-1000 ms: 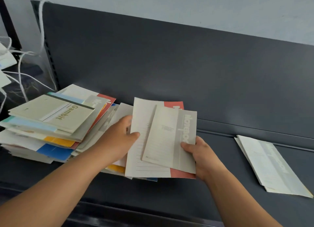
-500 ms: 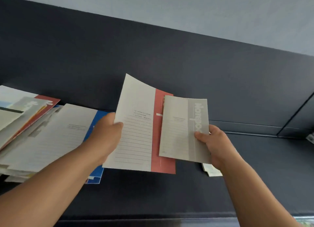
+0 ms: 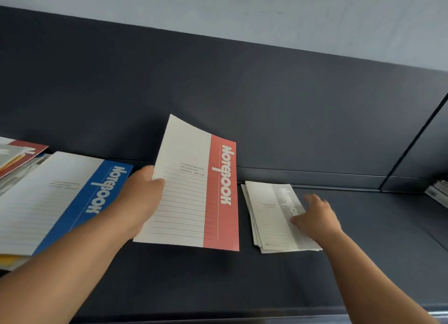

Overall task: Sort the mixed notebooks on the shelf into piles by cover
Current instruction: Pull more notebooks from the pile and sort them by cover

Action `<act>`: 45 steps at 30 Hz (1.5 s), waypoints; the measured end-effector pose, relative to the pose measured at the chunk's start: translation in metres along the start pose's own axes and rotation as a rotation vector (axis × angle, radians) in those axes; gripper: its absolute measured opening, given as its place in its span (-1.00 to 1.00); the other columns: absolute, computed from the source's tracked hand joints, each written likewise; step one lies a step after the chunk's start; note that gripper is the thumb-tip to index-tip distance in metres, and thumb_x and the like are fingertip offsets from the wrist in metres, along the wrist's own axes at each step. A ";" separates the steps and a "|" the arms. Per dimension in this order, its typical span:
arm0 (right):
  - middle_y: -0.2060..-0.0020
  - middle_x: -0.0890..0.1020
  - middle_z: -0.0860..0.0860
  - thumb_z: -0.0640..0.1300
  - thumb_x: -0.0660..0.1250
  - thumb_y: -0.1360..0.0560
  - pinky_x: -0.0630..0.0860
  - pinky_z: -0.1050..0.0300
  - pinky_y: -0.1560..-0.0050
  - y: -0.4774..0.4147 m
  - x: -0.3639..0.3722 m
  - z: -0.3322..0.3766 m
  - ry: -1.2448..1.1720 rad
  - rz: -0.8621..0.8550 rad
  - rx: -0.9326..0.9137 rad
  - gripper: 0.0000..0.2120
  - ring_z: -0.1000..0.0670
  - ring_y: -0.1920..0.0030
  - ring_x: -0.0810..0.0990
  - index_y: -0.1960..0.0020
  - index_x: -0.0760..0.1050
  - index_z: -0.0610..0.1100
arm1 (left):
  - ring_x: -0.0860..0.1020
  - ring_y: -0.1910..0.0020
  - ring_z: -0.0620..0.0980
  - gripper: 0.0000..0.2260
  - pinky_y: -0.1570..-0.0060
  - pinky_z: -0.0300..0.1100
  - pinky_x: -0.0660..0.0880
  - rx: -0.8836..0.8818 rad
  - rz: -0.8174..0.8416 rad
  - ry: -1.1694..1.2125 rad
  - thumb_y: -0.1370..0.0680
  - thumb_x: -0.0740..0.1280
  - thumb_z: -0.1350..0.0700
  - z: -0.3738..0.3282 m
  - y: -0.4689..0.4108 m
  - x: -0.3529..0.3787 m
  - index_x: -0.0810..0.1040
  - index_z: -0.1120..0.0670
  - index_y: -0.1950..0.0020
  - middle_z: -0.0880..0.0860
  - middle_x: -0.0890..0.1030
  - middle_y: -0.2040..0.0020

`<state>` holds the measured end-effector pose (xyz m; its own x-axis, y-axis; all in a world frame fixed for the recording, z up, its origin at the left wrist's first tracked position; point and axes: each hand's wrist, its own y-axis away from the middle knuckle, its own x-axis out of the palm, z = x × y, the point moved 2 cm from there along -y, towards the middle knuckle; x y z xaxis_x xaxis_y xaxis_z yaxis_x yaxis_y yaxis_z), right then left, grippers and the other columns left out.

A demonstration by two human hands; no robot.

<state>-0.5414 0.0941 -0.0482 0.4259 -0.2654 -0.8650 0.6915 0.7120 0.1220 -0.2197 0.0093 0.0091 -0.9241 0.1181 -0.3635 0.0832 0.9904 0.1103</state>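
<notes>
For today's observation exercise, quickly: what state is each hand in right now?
Left hand: closed, gripping the red-and-cream paper notebook, held up.
Right hand: open, thumb resting on the pile of grey-and-cream paper notebooks.

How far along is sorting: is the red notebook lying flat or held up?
Held up: the left hand grips the red notebook, tilted, above the shelf.

Shop, likely a stationery aisle. Dark grey shelf (image 3: pixel 242 280) with matching back panel (image 3: pixel 218 93) and a vertical divider (image 3: pixel 412 147), retail gondola style, pale wall (image 3: pixel 218 8) above. Stock: same "Notebook" cover in colour variants: red notebook (image 3: pixel 194 190), blue notebook (image 3: pixel 72 197), grey pile (image 3: pixel 271 217) of several copies. Mixed heap (image 3: pixel 17 154) at left edge. More goods (image 3: pixel 440 193) in next bay, too cropped to identify.
</notes>
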 end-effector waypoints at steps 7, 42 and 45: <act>-0.49 0.29 -0.04 0.01 0.32 -0.55 0.28 -0.11 -0.39 0.011 0.000 0.027 0.114 -0.051 -0.202 -0.43 -0.17 -0.47 0.24 -0.51 0.26 -0.04 | 0.56 0.07 0.04 -0.78 0.29 -0.13 0.46 -0.034 -0.025 -0.089 -0.66 0.09 0.20 0.008 -0.004 0.005 0.50 0.00 -0.10 -0.02 0.59 0.03; -0.30 0.53 -0.07 0.00 0.26 -0.62 0.49 0.12 -0.01 0.149 0.162 0.263 -0.279 0.446 -0.451 -0.53 -0.03 -0.15 0.55 -0.46 0.29 -0.15 | 0.00 -0.56 0.14 -0.46 -0.51 0.13 -0.02 -0.004 -0.083 -1.228 -0.62 -0.07 -0.24 0.096 -0.020 -0.185 0.17 0.00 -0.52 0.09 0.14 -0.57; -0.12 0.64 -0.07 0.01 0.39 -0.54 0.57 0.16 0.23 0.148 0.180 0.270 -0.600 0.629 -0.155 -0.48 -0.02 0.00 0.66 -0.39 0.34 -0.19 | -0.12 -0.58 0.10 -0.44 -0.52 0.14 -0.12 0.011 0.013 -1.209 -0.62 -0.09 -0.25 0.101 -0.015 -0.189 0.10 -0.03 -0.57 0.04 0.02 -0.61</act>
<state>-0.2052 -0.0240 -0.0549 0.9655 -0.0603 -0.2533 0.1578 0.9095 0.3847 -0.0089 -0.0211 -0.0175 0.0224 0.1130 -0.9933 0.0986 0.9885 0.1147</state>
